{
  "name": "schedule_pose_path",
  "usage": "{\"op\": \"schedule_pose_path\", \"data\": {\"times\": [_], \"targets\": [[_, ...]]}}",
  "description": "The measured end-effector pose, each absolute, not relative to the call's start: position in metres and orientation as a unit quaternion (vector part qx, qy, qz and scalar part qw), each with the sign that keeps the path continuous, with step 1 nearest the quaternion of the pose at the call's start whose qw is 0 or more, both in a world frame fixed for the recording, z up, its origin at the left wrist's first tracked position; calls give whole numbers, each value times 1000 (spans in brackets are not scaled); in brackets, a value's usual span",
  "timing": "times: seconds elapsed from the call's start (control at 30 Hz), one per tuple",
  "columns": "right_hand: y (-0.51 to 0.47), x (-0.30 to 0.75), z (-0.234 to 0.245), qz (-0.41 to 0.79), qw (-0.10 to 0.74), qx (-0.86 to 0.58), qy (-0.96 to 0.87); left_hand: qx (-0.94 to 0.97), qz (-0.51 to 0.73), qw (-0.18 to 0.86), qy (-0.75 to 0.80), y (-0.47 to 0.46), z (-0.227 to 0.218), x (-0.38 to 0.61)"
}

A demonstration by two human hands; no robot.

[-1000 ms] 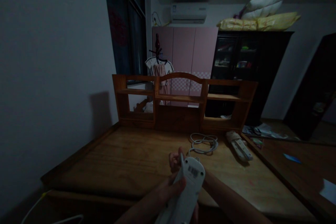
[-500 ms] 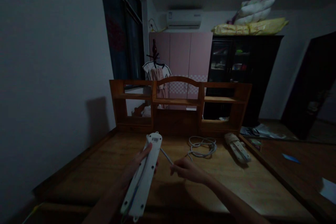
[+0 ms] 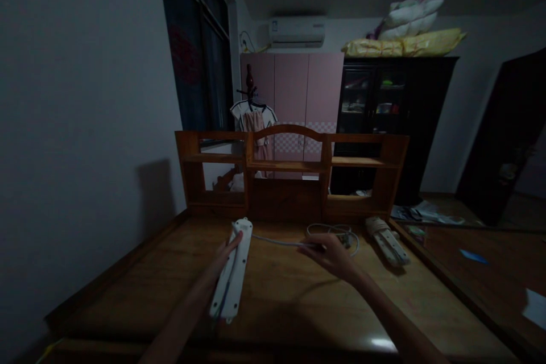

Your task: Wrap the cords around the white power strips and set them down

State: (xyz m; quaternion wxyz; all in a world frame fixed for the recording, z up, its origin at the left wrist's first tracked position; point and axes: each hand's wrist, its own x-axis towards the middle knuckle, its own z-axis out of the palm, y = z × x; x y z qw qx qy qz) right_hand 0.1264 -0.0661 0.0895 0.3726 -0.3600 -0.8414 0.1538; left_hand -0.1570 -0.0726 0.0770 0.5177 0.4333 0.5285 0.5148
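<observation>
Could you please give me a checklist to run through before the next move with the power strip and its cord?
1. Grip of left hand on power strip: ok, fingers near its far end.
2. Power strip resting on desk: cannot tell, too dark.
3. Hold of right hand on cord: ok.
4. Cord between the hands clear: ok, straight, nothing over it.
5. Remaining cord unwound: not ok, coil lies past the right hand.
6. Gap between coil and pale object: ok.

wooden desk (image 3: 298, 301) | shelf hutch (image 3: 290, 200) | pink wardrobe (image 3: 294, 91) | air conditioner (image 3: 297, 31) | dark cabinet (image 3: 384, 125)
</observation>
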Motion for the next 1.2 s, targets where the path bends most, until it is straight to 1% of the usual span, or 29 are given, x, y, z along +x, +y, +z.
{"op": "schedule_pose_path", "data": {"times": [0.07,0.17,0.3,0.43,0.53,0.6,0.63,0.67,0.73,0.83,0.87,0.93,1.0,1.03,1.07,1.1,1.2], "targets": [[-68,120,105,148,408,-340,-834,518,501,475,505,-65,72,-138],[-69,110,129,168,420,-303,-839,644,457,434,433,-63,76,-107],[-57,117,153,207,401,-299,-841,757,319,469,324,-75,91,-83],[-33,139,157,280,376,-319,-824,787,232,477,315,-93,97,-81],[-16,145,150,303,395,-326,-804,807,160,475,313,-110,94,-77],[-10,144,146,315,414,-328,-789,810,95,504,284,-121,91,-69],[-8,143,146,325,422,-328,-781,802,83,527,270,-127,90,-65],[-7,143,146,337,427,-327,-773,790,85,549,260,-132,90,-62],[-6,145,147,356,440,-325,-758,760,126,578,269,-139,92,-60],[-7,157,147,352,437,-338,-755,713,208,587,322,-140,98,-69],[-7,162,146,334,425,-350,-765,698,231,589,336,-138,100,-75],[-11,170,142,260,401,-378,-793,665,265,609,341,-133,103,-87],[-20,170,140,170,401,-389,-812,626,274,657,318,-128,105,-96],[-27,165,140,150,407,-379,-817,606,271,685,300,-127,107,-98],[-35,158,140,160,414,-361,-820,588,265,711,281,-126,109,-99],[-45,148,141,206,410,-330,-825,573,258,731,267,-127,113,-99],[-72,110,141,432,387,-222,-784,567,244,739,271,-135,127,-96]]}}
